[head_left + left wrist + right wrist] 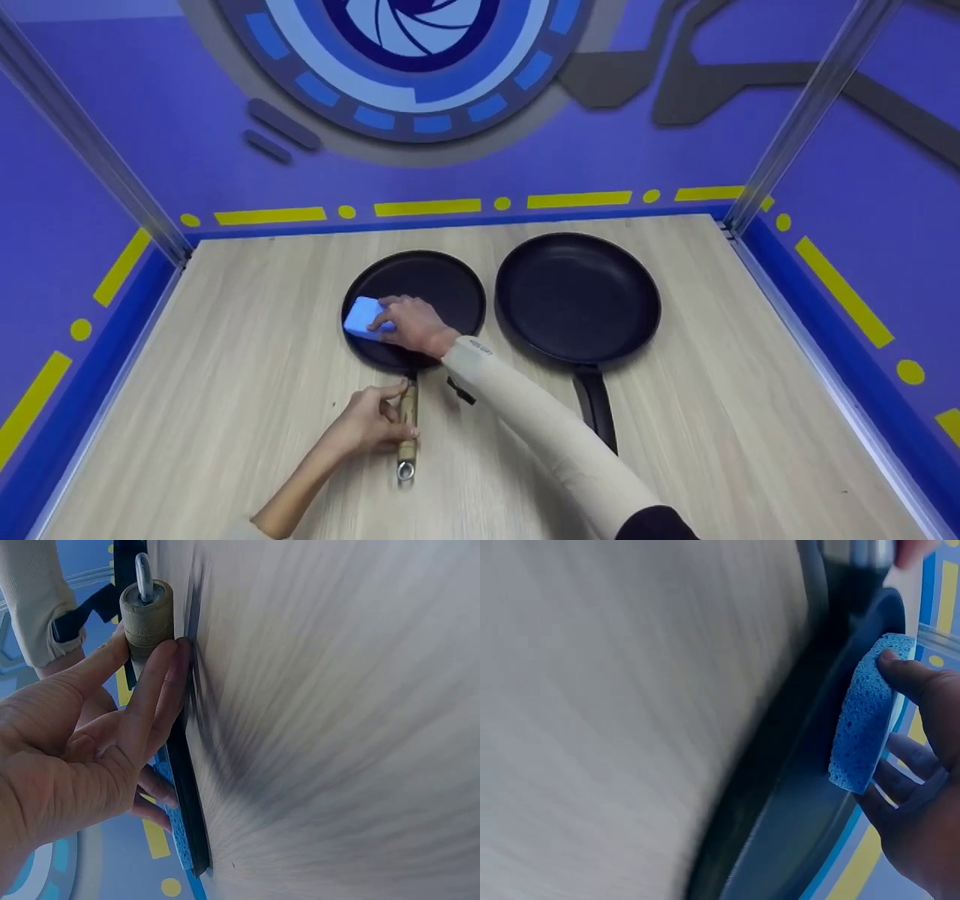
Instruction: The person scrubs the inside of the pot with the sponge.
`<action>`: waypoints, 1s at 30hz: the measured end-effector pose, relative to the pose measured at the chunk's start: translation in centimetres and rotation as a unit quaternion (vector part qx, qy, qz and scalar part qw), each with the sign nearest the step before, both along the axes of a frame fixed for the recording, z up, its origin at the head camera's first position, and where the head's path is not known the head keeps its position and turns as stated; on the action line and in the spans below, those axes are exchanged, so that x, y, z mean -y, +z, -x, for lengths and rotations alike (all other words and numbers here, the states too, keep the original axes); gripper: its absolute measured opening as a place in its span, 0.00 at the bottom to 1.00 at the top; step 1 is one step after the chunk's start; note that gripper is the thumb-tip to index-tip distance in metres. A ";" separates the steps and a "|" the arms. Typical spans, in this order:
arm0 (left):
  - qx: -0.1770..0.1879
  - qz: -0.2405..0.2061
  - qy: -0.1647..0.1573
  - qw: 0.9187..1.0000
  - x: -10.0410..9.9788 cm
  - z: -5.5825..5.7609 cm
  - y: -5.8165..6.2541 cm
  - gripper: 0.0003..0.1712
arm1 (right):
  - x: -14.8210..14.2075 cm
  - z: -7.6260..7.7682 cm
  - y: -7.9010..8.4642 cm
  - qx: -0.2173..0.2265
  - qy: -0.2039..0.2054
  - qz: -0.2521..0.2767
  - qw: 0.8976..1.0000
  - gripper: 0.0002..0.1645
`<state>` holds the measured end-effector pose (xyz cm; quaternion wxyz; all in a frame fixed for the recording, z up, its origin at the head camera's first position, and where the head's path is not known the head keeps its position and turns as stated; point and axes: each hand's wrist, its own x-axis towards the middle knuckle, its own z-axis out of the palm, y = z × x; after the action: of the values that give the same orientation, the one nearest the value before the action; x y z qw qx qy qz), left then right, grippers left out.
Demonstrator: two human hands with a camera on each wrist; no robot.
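Note:
A blue sponge lies against the left side of a flat black pan. My right hand holds it between thumb and fingers; the right wrist view shows the porous sponge gripped by its edges inside the pan's low rim. With my left hand I pinch the pan's wooden handle, thumb on one side and fingers on the other. A metal ring ends that handle, seen close in the left wrist view above my left hand.
A larger, deeper black frying pan stands just right of the flat pan, its black handle pointing toward me and partly behind my right sleeve. Blue-purple panels enclose the wooden tabletop at the back and sides.

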<state>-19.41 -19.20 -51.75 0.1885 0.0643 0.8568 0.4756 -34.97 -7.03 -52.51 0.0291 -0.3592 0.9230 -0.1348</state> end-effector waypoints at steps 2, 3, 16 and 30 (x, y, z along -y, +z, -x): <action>-0.002 -0.006 -0.004 1.000 0.0 -0.1 -0.1 0.49 | 0.4 0.5 -0.1 -0.010 0.002 -0.007 1.000 0.16; 0.001 -0.011 -0.006 1.000 0.0 -0.2 -0.1 0.49 | 0.5 0.7 -0.2 -0.018 0.003 -0.015 1.000 0.16; -0.003 -0.042 -0.010 0.999 0.3 0.3 0.0 0.50 | 1.6 3.4 -0.8 -0.087 -0.037 -0.110 0.989 0.28; -0.016 -0.022 -0.004 1.000 0.3 0.2 -0.1 0.49 | -2.2 5.9 -0.7 -0.084 -0.190 -0.085 0.974 0.25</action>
<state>-19.58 -19.50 -51.87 0.1750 0.0795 0.8488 0.4925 -40.92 -4.82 -53.23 -0.0444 -0.1831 0.9817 -0.0284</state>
